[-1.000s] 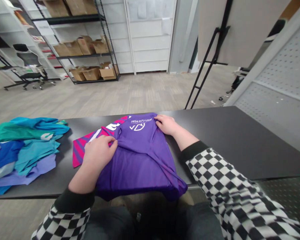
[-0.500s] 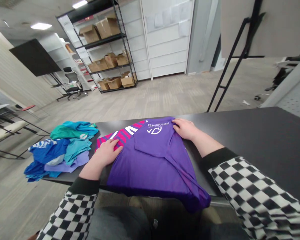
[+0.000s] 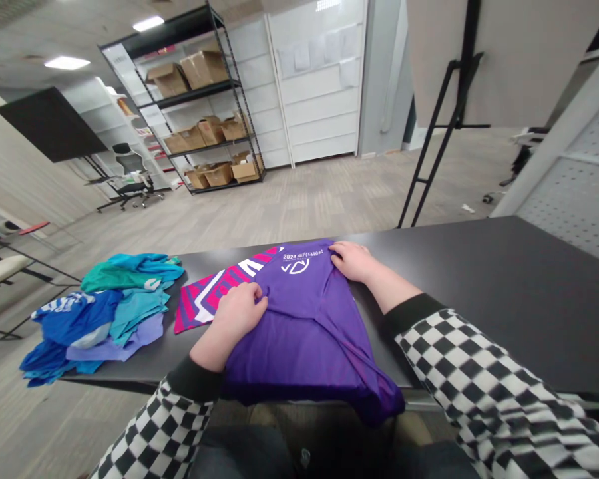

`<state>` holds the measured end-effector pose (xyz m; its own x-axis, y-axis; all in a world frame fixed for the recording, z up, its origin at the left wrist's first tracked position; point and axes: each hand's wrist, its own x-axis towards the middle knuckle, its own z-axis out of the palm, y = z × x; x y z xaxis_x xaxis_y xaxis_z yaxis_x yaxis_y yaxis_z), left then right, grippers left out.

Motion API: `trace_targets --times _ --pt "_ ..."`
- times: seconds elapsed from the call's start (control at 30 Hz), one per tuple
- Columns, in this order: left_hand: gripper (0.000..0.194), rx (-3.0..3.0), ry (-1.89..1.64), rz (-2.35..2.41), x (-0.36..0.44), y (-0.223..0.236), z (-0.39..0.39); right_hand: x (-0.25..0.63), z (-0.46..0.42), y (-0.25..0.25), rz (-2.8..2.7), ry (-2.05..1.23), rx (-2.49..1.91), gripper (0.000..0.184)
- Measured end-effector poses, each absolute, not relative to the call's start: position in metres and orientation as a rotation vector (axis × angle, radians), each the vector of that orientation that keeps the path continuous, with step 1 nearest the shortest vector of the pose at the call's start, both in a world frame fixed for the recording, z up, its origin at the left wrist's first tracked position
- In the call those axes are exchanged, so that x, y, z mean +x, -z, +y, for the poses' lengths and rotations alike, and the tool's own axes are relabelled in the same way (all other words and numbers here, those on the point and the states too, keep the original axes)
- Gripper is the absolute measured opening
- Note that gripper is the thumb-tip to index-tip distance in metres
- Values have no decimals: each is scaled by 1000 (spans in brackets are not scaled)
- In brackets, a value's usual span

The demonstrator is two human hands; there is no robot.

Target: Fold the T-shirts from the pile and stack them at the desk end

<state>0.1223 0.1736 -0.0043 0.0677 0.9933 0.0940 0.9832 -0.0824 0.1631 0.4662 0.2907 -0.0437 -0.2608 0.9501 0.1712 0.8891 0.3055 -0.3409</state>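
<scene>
A purple T-shirt (image 3: pixel 289 339) with white print lies partly folded on the dark table, and its lower end hangs over the near edge. Its pink, white and purple patterned sleeve (image 3: pixel 204 293) is spread out flat on the left. My left hand (image 3: pixel 239 309) is closed, pinching the purple cloth beside the inner end of that sleeve. At the far right corner of the shirt, my right hand (image 3: pixel 352 261) has its fingers curled onto the fabric edge, thumb and fingertips gripping it. A diagonal fold runs across the shirt's middle.
A loose pile of blue, green, teal and lavender clothes (image 3: pixel 104 309) sits at the left end of the table (image 3: pixel 454 299). Beyond stand a shelf rack with cardboard boxes (image 3: pixel 204 136), a black board stand (image 3: pixel 436 146) and an office chair (image 3: pixel 130 173). A perforated panel (image 3: pixel 584 179) borders the right.
My left hand has moved right from the patterned sleeve to the purple body and pinches cloth there, leaving the sleeve uncovered. My right hand stays at the far corner. The view has turned slightly.
</scene>
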Motion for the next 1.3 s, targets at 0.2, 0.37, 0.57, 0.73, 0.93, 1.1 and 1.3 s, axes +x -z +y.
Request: trace_targets --times 0.2,0.37,0.57,0.73,0.93,1.1,1.3 --pt "27 1768 -963 1749 118 8 176 465 292 44 -2242 -249 -1642 45" --pt "51 1236 -1140 1513 128 10 171 465 295 49 -2227 -243 -1657 45" --pt "42 1589 -750 1928 107 3 170 460 290 43 -2271 -207 -1693 51" --pt "31 1870 -823 2095 122 -7 121 459 290 37 -2266 -187 -1717 54" --pt "21 1822 -917 1329 220 30 -24 459 289 34 -2243 -234 -1658 58" --pt "16 1946 -1000 1176 265 72 -74 461 287 36 -2251 -262 -1609 53" --pt "21 1660 -758 1361 284 98 -41 464 289 39 -2260 -249 -1600 51"
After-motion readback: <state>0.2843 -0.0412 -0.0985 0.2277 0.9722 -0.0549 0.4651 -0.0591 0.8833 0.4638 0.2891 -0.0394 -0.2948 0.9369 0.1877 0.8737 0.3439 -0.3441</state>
